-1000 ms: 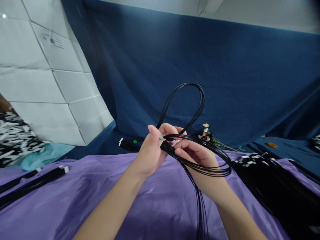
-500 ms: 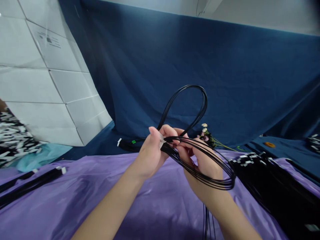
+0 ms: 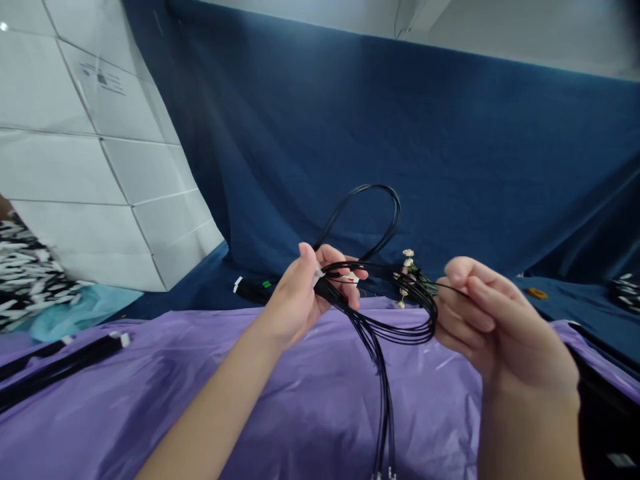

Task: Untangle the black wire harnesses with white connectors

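My left hand (image 3: 300,293) is closed around a looped bundle of black cables (image 3: 385,330), with a whitish piece (image 3: 319,272) showing beside its thumb. One loop stands up above the fingers and another spreads to the right. The loose cable ends hang down in front, with small shiny tips at the bottom. Off to the right, my right hand (image 3: 500,320) pinches a single thin black wire (image 3: 453,288) between thumb and forefinger. That wire stretches back toward the bundle.
Purple sheeting (image 3: 290,407) covers the near surface. Black cable bundles with white ends (image 3: 95,353) lie at left, and a dark pile sits under my right forearm. Small artificial flowers (image 3: 409,257), an orange ring (image 3: 537,293) and white boxes (image 3: 60,160) stand before a blue curtain (image 3: 320,120).
My right hand has moved from beside the left one out to the right, drawing a wire with it. The loops have narrowed, and the hanging ends have swung left into view.
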Available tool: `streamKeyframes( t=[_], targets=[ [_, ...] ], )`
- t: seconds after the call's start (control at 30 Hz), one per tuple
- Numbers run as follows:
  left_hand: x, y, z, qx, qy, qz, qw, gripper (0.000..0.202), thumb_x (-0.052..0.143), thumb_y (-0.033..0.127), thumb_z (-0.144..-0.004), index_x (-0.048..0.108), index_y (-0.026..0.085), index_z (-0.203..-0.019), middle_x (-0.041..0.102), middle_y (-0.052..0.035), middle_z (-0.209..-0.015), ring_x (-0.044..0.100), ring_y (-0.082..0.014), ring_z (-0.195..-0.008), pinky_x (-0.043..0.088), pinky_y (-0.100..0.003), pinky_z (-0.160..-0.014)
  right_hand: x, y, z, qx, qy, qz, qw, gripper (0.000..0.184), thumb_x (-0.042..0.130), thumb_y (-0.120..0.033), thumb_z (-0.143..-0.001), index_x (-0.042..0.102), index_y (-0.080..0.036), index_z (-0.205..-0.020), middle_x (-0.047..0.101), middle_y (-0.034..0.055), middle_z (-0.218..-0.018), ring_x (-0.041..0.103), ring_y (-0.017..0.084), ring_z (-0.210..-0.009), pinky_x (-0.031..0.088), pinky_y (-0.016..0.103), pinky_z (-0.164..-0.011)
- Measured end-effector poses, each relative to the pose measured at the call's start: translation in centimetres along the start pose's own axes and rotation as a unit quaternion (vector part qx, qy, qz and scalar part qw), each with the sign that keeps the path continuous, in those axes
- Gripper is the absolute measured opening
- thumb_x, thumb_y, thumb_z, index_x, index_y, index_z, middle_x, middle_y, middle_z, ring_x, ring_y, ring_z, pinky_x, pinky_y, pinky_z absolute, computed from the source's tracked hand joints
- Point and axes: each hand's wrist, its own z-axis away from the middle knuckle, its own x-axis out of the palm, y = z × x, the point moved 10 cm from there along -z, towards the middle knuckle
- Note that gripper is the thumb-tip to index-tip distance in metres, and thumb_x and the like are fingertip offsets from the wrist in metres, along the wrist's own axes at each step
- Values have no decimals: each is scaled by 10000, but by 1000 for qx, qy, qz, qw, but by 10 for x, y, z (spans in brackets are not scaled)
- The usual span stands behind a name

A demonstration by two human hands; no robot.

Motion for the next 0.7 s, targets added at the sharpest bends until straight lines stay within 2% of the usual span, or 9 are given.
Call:
streamKeyframes(
  t=[0.13, 0.2, 0.27, 0.37, 0.53, 0.6, 0.7],
  targets=[
    [-5, -9, 0, -42, 12, -34, 998, 565, 493, 711, -799, 545, 151, -748, 681, -65, -803, 611, -127, -544, 478, -260, -598, -10, -18, 2, -49, 1, -18, 999, 64, 645, -319, -811, 637, -258, -795, 496, -27, -578, 353, 74, -341, 273, 215, -322],
    [-5, -14, 1, -66, 9, -53, 996, 566, 465, 710, -816, 554, 152, -795, 674, -64, -769, 608, -131, -543, 472, -256, -593, -15, -24, 1, -77, 24, -1, 997, 66, 667, -309, -789, 666, -271, -843, 592, 0, -684, 442, 89, -372, 294, 224, -326],
    [-3, -19, 2, -90, -5, -67, 994, 565, 448, 707, -828, 557, 153, -820, 652, -53, -717, 601, -138, -540, 463, -253, -575, -19, -26, 0, -105, 61, 9, 992, 99, 667, -342, -808, 685, -290, -889, 626, 11, -765, 505, 100, -429, 309, 221, -332],
    [2, -24, 4, -109, -29, -81, 990, 546, 427, 691, -849, 542, 159, -810, 598, -23, -622, 584, -139, -522, 441, -240, -545, -24, -25, -2, -134, 120, -16, 984, 124, 617, -396, -866, 695, -301, -888, 589, 2, -769, 516, 95, -485, 315, 210, -333],
    [6, -27, 6, -113, -49, -100, 987, 531, 405, 669, -874, 517, 167, -739, 443, 36, -544, 545, -122, -501, 413, -228, -540, -24, -27, 5, -163, 155, -120, 967, 78, 668, -362, -844, 681, -287, -831, 374, -34, -651, 365, 71, -462, 339, 164, -336],
    [5, -28, 6, -119, -46, -103, 986, 528, 409, 666, -874, 518, 168, -738, 395, 49, -537, 531, -117, -489, 397, -225, -537, -24, -32, 9, -176, 159, -146, 960, 98, 721, -360, -801, 669, -281, -780, 377, -28, -687, 388, 71, -509, 421, 155, -411],
    [4, -30, 7, -130, -45, -102, 985, 521, 411, 660, -877, 528, 167, -756, 369, 57, -536, 520, -112, -474, 381, -221, -531, -23, -38, 13, -189, 153, -154, 958, 139, 759, -352, -763, 653, -271, -725, 473, -6, -816, 535, 103, -707, 544, 203, -622]
  ],
)
